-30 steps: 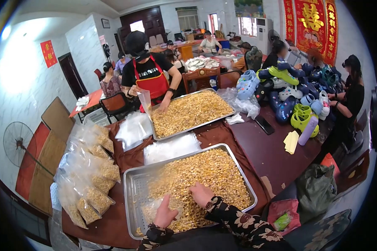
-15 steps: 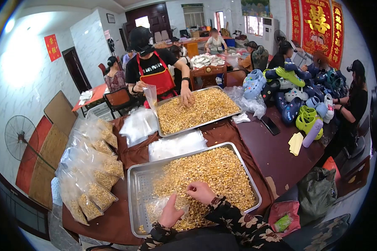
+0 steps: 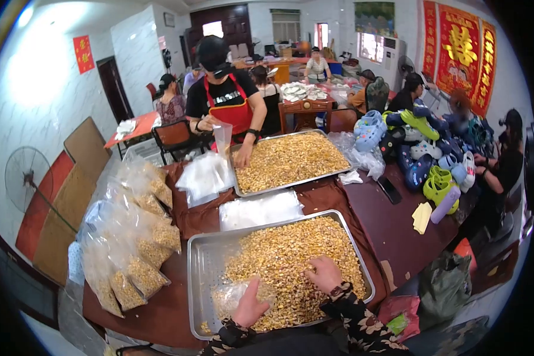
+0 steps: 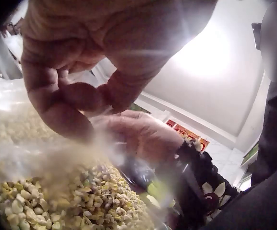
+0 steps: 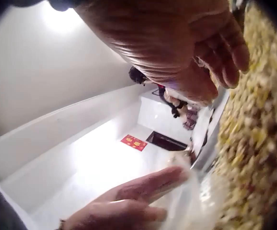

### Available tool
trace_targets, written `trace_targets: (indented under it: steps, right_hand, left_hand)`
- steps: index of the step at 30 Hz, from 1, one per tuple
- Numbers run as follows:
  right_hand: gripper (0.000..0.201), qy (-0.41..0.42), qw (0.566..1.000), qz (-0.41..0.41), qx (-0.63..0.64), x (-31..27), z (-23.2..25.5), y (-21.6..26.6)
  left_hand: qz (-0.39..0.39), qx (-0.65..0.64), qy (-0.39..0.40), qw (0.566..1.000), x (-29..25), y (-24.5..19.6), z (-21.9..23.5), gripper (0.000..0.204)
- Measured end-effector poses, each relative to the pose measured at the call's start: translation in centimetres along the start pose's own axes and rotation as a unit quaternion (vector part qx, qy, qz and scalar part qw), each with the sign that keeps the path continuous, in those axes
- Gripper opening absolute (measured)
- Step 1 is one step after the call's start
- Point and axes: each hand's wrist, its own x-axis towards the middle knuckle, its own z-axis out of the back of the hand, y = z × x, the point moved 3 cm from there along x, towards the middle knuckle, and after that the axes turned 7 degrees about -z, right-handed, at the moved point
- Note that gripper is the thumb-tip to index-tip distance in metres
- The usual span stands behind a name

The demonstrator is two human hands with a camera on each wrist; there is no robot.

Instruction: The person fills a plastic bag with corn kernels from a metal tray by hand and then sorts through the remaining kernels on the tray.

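Observation:
My left hand (image 3: 250, 307) pinches the mouth of a clear plastic bag (image 3: 226, 298) with thumb and curled fingers; the left wrist view shows yellowish kernels inside. The bag leans low in a metal tray (image 3: 203, 270) with a perforated bottom. Heaped over most of that tray are dried yellow corn-like kernels (image 3: 291, 252). To the right of the bag, my right hand (image 3: 325, 275) is right at the surface of the heap. Its fingers (image 5: 220, 57) are loosely bent, and no kernels show in the palm.
Several filled bags (image 3: 142, 273) stand on the left. Flat empty bags (image 3: 261, 209) lie behind my tray. Across the table a person in a red apron (image 3: 231, 115) works at a second tray (image 3: 291, 184). Right are a phone (image 3: 389, 190), purple bottle (image 3: 445, 204) and piled clogs (image 3: 427, 148).
My right hand has moved right, away from the bag, and opened its bent fingers over the kernels. My left hand keeps the bag. The other person's hand reached out, then came back toward their bag.

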Motion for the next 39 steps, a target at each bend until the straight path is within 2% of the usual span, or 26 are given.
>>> trace_targets:
  steps: [1,2,5,8,10,12,13,14,17,19,21,24,26,28,29,31,35,36,38,39]
  right_hand:
    - [0.034,-0.031,0.998,-0.001,-0.046,-0.2,0.9,-0.1]
    - [0.034,-0.022,0.998,0.005,-0.056,-0.5,1.1,0.0]
    - [0.046,0.031,0.995,-0.065,-0.064,-1.2,0.1,-0.2]
    - [0.049,0.056,0.995,-0.068,-0.05,-1.5,-0.8,1.4]
    - [0.047,0.045,0.997,-0.043,-0.048,-1.4,-1.4,1.8]
    - [0.04,0.08,0.995,-0.049,-0.041,-1.1,-2.0,1.7]
    - [0.028,0.062,0.997,-0.043,-0.018,-1.1,-1.9,1.8]
    - [0.028,0.064,0.997,-0.043,-0.016,-1.0,-2.1,1.2]
    - [0.01,0.01,0.999,-0.007,0.05,-0.1,-3.3,-0.4]
    - [0.009,0.011,0.997,0.006,0.075,1.0,-4.3,-1.7]
    - [0.01,-0.015,0.992,0.039,0.119,1.3,-4.2,-1.8]
    - [0.012,0.007,0.986,0.003,0.166,1.5,-2.9,-0.6]
    - [0.013,0.006,0.981,0.002,0.194,1.0,-2.2,1.3]
    - [0.015,0.124,0.911,-0.081,0.385,0.3,-3.2,2.8]
    - [0.015,0.12,0.911,-0.083,0.385,-0.2,-3.4,3.8]
    - [0.023,0.163,0.889,-0.074,0.421,-1.2,-4.3,5.8]
    - [0.023,0.179,0.898,-0.06,0.398,-2.2,-7.6,7.5]
    - [0.022,0.176,0.911,-0.033,0.37,-2.4,-8.1,7.8]
    - [0.021,0.176,0.925,-0.007,0.338,-2.4,-8.9,7.8]
    - [0.022,0.182,0.953,0.031,0.239,-2.3,-8.9,8.0]
  left_hand:
    - [0.006,-0.01,-0.009,1.0,-0.1,-0.2,0.0,0.075]
    - [0.012,0.006,0.005,1.0,0.0,-0.4,0.0,0.076]
    - [0.011,0.035,0.023,0.999,0.4,-1.9,0.1,0.075]
    - [0.007,0.053,0.028,0.998,0.4,-2.6,-0.2,0.074]
    - [0.011,0.056,0.026,0.998,0.3,-2.9,-0.3,0.074]
    - [0.005,0.061,0.018,0.998,0.1,-3.2,-0.3,0.073]
    - [0.007,0.063,0.018,0.998,0.0,-3.5,-0.3,0.073]
    - [0.012,0.063,0.017,0.998,-0.1,-3.8,-0.2,0.072]
    - [0.014,0.065,0.005,0.998,-0.3,-3.5,-0.7,0.068]
    - [0.011,0.069,-0.006,0.998,-0.5,-3.8,-0.7,0.066]
    - [0.043,0.086,0.028,0.995,-0.5,-4.5,-0.6,0.06]
    - [0.059,0.12,0.059,0.989,-0.3,-4.5,-0.7,0.058]
    - [0.055,0.13,0.049,0.989,-0.3,-4.2,-0.9,0.059]
    - [0.052,0.138,0.04,0.988,-0.5,-3.4,-1.2,0.06]
    - [0.039,0.136,0.02,0.99,-0.6,-2.9,-1.2,0.062]
    - [0.02,0.133,0.001,0.991,-0.3,-3.0,-1.0,0.064]
    - [0.045,0.032,-0.022,0.998,0.3,-2.9,-0.5,0.07]
    - [0.053,-0.004,-0.03,0.998,0.3,-3.0,-0.4,0.071]
    - [0.04,0.015,-0.026,0.999,0.2,-3.4,0.0,0.07]
    - [0.026,0.039,-0.022,0.999,0.0,-3.7,0.3,0.069]
